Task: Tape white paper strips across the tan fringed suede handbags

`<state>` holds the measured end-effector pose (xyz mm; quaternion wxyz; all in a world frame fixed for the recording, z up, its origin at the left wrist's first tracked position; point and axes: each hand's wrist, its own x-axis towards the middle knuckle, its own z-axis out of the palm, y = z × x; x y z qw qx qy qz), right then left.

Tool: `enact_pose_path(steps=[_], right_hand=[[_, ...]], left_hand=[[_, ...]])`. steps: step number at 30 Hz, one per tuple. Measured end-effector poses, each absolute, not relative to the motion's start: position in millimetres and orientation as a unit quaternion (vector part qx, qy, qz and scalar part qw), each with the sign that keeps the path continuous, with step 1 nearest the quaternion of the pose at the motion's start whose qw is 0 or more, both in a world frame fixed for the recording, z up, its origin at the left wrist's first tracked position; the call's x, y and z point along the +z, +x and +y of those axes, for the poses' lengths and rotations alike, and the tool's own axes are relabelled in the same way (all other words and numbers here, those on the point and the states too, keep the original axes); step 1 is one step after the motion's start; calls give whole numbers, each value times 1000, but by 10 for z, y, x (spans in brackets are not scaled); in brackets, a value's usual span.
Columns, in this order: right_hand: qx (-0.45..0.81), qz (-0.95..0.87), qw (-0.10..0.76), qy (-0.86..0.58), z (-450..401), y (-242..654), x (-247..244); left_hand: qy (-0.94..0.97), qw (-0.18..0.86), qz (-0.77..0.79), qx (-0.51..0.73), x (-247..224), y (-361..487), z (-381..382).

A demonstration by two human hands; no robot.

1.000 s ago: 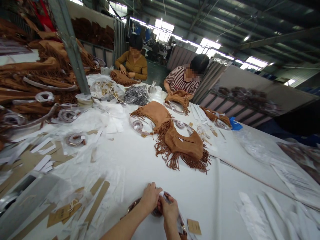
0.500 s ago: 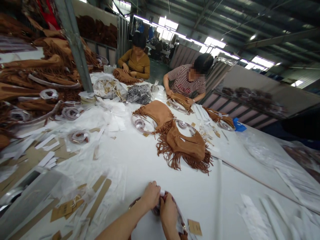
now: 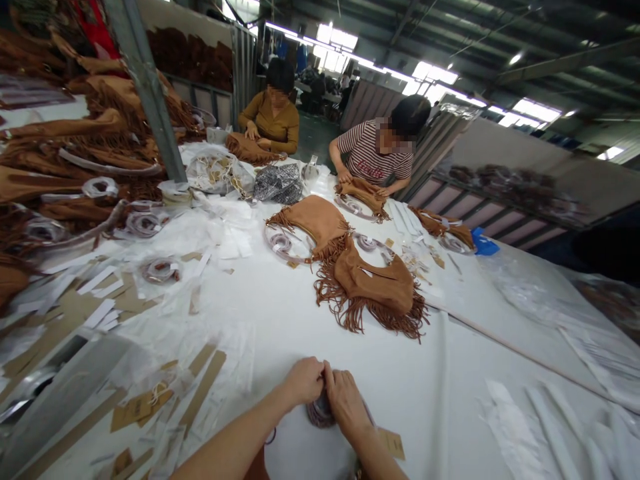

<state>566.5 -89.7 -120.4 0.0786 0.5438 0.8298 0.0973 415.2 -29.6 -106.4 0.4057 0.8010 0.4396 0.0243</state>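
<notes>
At the near edge of the table my left hand (image 3: 305,380) and my right hand (image 3: 347,403) meet, fingertips pinched together. Between them is a coiled strap (image 3: 320,412), apparently wrapped in clear plastic; both hands are closed on its upper side. My fingers hide the exact spot they grip. Below my left forearm a bit of brown bag (image 3: 258,465) shows, mostly cut off by the frame. A tan card tag (image 3: 392,443) lies beside my right wrist.
Two fringed brown bags (image 3: 383,283) lie ahead on the white table (image 3: 280,320). Cardboard strips (image 3: 203,387), tags and plastic litter the left side, near a metal post (image 3: 153,100). Two people (image 3: 373,153) handle bags across the table. White strips (image 3: 555,427) lie at right.
My hands have drawn together and shifted slightly up at the strap. My right hand now lies flatter across the coil, with its fingers pointing toward my left.
</notes>
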Motion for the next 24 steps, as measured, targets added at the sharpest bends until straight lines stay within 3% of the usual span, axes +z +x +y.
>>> enact_pose_path(steps=[4, 16, 24], right_hand=[[101, 814, 130, 557, -866, 5684, -1270], [-12, 829, 158, 536, -723, 5677, -1190], [-80, 817, 109, 561, -590, 5724, -825]], left_hand=[[792, 408, 453, 30, -1058, 4159, -378], [772, 479, 416, 32, -1112, 4110, -383], [759, 461, 459, -1, -1220, 4076, -383]])
